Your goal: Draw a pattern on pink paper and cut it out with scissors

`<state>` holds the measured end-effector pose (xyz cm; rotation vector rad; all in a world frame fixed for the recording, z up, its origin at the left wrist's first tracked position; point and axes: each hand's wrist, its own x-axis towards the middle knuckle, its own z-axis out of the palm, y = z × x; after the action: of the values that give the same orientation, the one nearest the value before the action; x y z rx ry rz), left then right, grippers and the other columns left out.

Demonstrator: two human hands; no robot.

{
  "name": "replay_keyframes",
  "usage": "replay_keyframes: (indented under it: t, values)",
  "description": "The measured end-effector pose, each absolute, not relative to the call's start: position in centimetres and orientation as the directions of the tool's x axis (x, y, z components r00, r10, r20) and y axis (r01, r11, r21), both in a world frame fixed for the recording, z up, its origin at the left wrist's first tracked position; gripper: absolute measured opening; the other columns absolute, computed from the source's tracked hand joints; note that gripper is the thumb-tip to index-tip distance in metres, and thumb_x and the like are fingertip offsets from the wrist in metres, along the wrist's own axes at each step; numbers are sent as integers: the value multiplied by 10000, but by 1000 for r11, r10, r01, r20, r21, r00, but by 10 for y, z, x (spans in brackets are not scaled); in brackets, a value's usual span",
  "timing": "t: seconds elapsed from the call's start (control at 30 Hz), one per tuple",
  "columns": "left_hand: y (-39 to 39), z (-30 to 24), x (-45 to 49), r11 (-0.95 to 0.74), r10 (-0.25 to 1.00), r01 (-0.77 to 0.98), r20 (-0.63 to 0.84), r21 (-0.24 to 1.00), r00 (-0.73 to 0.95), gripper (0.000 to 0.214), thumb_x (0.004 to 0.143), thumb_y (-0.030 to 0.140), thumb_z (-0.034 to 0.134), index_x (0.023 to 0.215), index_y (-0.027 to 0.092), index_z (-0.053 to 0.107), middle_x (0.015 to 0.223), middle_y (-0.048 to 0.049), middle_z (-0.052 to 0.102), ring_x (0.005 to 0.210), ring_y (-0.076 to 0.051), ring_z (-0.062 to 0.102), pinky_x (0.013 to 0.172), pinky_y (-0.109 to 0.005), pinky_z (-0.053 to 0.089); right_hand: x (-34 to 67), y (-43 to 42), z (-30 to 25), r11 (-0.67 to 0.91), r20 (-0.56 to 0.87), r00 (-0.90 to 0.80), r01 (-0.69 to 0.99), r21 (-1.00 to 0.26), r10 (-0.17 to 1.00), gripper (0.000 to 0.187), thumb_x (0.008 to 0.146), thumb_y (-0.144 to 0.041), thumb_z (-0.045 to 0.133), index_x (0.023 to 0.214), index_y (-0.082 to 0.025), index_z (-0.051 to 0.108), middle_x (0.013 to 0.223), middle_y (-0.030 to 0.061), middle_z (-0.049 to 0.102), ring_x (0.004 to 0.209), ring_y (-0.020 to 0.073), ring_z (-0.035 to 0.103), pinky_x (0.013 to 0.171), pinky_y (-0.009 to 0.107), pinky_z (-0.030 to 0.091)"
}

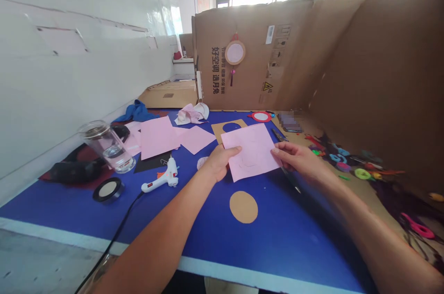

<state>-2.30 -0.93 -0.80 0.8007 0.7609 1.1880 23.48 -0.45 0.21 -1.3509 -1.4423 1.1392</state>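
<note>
A square sheet of pink paper [251, 153] with faint curved pencil lines is held up over the blue table. My left hand [220, 162] grips its left edge, thumb on top. At the right edge, my right hand [291, 153] pinches the same sheet between thumb and fingers. Below the paper a brown cardboard disc [243, 207] lies flat on the table. Behind the sheet is a cardboard piece [219, 130] with a round hole, partly covered. A dark pointed tool [291, 180] lies beneath my right hand, its middle hidden.
To the left are a white glue gun [163, 178] with its cord, a tape roll [108, 190], a glass jar [113, 150] and more pink sheets [158, 137]. Colourful trinkets [362, 174] are scattered at the right. A cardboard wall [256, 76] with a hanging round ornament [235, 52] stands behind.
</note>
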Motion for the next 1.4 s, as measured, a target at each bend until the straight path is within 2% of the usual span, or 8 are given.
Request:
replay_keyframes:
  t: [0.27,0.33,0.47,0.6,0.87,1.0,1.17,1.4]
  values:
    - [-7,-16,-21,191,971,-479,-96,857,217,426,760,215,940,1163,138,828,1251,-213,827,1185,-378,784,1107,-543,569,239,-1,-2,18,0,-87,212,-977,996,566,641,-714,934,771,-228,674,593,-34,515,519,118,407,481,270,297]
    - [-7,-17,-21,205,968,-450,-113,869,222,384,794,235,925,1152,145,819,1196,-204,838,1095,-350,807,1028,-511,607,241,-1,-2,32,16,-71,229,-973,997,558,654,-724,919,740,-238,659,585,-25,508,512,127,400,475,283,289]
    - [-6,-18,-21,237,960,-347,-162,907,230,264,880,276,866,1096,155,776,1075,-177,846,855,-265,811,755,-391,649,245,1,-2,62,50,-60,218,-974,997,568,687,-739,903,681,-244,626,613,-9,504,531,132,394,477,290,284]
    - [-7,-17,-23,246,938,-293,-150,924,313,282,922,327,845,1119,155,741,973,-149,836,718,-234,805,646,-333,644,247,3,-4,69,72,8,176,-982,997,548,659,-721,927,733,-236,683,652,-6,530,556,132,412,490,284,302]
    - [-5,-15,-21,218,961,-242,-165,945,223,154,959,232,786,1069,128,758,916,-159,834,666,-224,807,611,-290,630,244,8,-8,96,99,15,139,-986,995,482,720,-631,911,730,-224,654,616,-29,524,545,114,409,497,264,308]
    - [-2,-14,-23,179,974,-272,-130,946,188,195,899,237,868,1043,127,797,880,-155,839,648,-241,802,598,-303,638,243,7,-7,124,124,-9,146,-981,992,431,761,-591,878,770,-216,666,623,-40,537,555,112,428,511,253,337]
    - [0,-11,-25,200,971,-281,-151,939,186,264,865,231,906,1097,136,822,934,-170,855,761,-280,834,577,-289,648,243,6,-6,118,120,10,128,-985,993,427,762,-592,866,799,-213,671,626,-44,565,545,106,445,512,248,356]
    - [-3,-5,-24,182,976,-231,-147,956,159,142,902,213,857,1020,139,830,965,-176,859,820,-282,838,608,-295,671,241,6,-2,93,95,13,121,-988,995,476,712,-634,876,795,-219,659,613,-51,565,515,99,446,498,250,358]
